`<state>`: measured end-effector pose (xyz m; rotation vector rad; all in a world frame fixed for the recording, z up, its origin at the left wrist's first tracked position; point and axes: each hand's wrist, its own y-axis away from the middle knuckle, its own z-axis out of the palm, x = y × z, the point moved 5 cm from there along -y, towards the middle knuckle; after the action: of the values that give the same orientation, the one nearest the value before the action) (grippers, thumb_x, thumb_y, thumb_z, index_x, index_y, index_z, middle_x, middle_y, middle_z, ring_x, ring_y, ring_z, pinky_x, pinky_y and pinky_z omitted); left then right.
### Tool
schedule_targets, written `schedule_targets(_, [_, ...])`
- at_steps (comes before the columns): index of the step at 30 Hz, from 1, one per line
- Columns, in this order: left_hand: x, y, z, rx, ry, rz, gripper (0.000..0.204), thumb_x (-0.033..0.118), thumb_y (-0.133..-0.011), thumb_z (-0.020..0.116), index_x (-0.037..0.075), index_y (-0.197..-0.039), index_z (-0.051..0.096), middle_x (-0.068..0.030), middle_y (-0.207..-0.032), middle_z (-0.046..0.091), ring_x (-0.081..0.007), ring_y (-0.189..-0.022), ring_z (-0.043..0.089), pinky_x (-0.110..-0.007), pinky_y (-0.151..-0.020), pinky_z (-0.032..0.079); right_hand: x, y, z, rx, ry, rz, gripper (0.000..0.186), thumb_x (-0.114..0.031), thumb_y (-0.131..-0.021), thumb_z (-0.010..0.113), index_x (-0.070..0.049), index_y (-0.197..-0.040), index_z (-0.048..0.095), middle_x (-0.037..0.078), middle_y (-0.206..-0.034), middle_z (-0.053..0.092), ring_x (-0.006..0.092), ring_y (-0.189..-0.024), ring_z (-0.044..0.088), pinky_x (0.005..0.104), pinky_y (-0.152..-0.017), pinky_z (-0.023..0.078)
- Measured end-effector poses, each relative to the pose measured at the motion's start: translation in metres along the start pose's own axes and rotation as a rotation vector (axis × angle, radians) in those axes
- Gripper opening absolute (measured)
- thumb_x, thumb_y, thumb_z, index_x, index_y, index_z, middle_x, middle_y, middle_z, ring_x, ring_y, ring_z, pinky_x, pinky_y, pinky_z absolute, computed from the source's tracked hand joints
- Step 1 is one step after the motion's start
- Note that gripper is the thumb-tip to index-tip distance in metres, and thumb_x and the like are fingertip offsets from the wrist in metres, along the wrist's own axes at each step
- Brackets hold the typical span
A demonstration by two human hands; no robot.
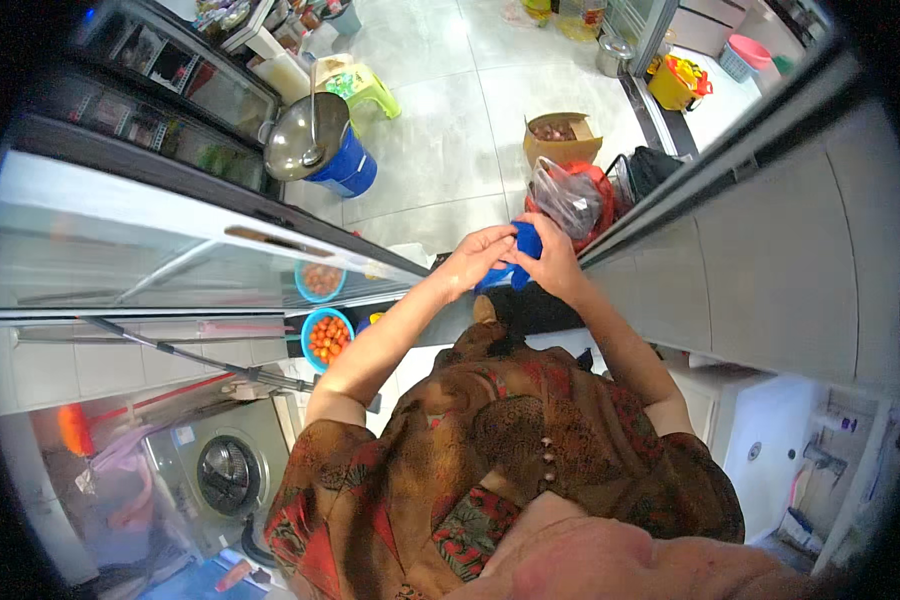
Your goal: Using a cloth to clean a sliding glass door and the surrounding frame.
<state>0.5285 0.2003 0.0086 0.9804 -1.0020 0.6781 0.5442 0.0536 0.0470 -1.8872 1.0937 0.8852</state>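
In front of my body, both my hands meet at a crumpled blue piece (526, 240); it looks like thin cloth or a glove, though I cannot tell which. My left hand (477, 260) pinches its left side with bent fingers. On the other side my right hand (552, 256) has its fingers curled round it. A further bit of shiny blue material (494, 279) shows below my left fingertips. Just beyond my right hand lie a clear plastic bag (567, 195) and a red bag (602, 190).
A doorway frames me, with a glass sliding door (150, 240) at left. By it stand a blue bowl of small orange-red fruits (328, 338) and another bowl (320, 281). Farther off are a blue bucket (354, 170) under a metal pan (295, 140), and a cardboard box (560, 150).
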Motion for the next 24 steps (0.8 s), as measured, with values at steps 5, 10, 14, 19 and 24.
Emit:
schedule_targets(5, [0.019, -0.022, -0.044, 0.100, 0.024, 0.173, 0.030, 0.022, -0.098, 0.048, -0.001, -0.116, 0.056, -0.0065, -0.094, 0.064, -0.0127, -0.081, 0.064, -0.023, -0.073, 0.052, 0.001, -0.050, 0.016, -0.081, 0.008, -0.028, 0.044, -0.011, -0.074, 0.069, -0.002, -0.114, 0.054, 0.019, -0.105, 0.061, 0.0353, -0.100, 0.059, 0.0394, -0.087, 0.046])
schedule_targets(10, [0.029, -0.046, -0.079, 0.301, 0.136, 0.266, 0.031, 0.019, -0.099, 0.045, -0.007, -0.106, 0.059, -0.0094, -0.085, 0.063, -0.0137, -0.068, 0.064, -0.024, -0.059, 0.054, 0.008, -0.091, 0.034, -0.048, -0.005, 0.011, 0.043, -0.008, -0.073, 0.068, -0.002, -0.113, 0.056, 0.018, -0.105, 0.062, 0.0336, -0.098, 0.061, 0.0377, -0.084, 0.048])
schedule_targets(14, [0.043, -0.054, -0.101, 0.322, 0.141, 0.204, 0.032, 0.024, -0.099, 0.046, -0.004, -0.109, 0.059, -0.0102, -0.087, 0.066, -0.0156, -0.068, 0.065, -0.023, -0.062, 0.052, 0.011, -0.120, 0.041, -0.048, -0.030, 0.089, 0.042, -0.007, -0.073, 0.068, -0.001, -0.112, 0.056, 0.018, -0.105, 0.063, 0.0324, -0.098, 0.062, 0.0369, -0.084, 0.049])
schedule_targets(19, [0.034, -0.054, -0.134, 0.395, 0.101, 0.160, 0.032, 0.023, -0.099, 0.045, -0.004, -0.111, 0.059, -0.0120, -0.090, 0.067, -0.0158, -0.070, 0.064, -0.026, -0.066, 0.053, 0.023, -0.167, 0.050, -0.089, -0.054, 0.129, 0.040, -0.008, -0.075, 0.068, -0.003, -0.113, 0.057, 0.018, -0.100, 0.065, 0.0314, -0.093, 0.064, 0.0366, -0.080, 0.051])
schedule_targets(24, [0.035, -0.051, -0.148, 0.518, 0.066, 0.122, 0.032, 0.022, -0.099, 0.045, -0.004, -0.114, 0.056, -0.0139, -0.094, 0.067, -0.0173, -0.070, 0.064, -0.028, -0.069, 0.053, 0.040, -0.218, 0.056, -0.147, -0.105, 0.084, 0.038, -0.010, -0.076, 0.068, -0.004, -0.112, 0.058, 0.018, -0.099, 0.065, 0.0311, -0.092, 0.065, 0.0365, -0.080, 0.051])
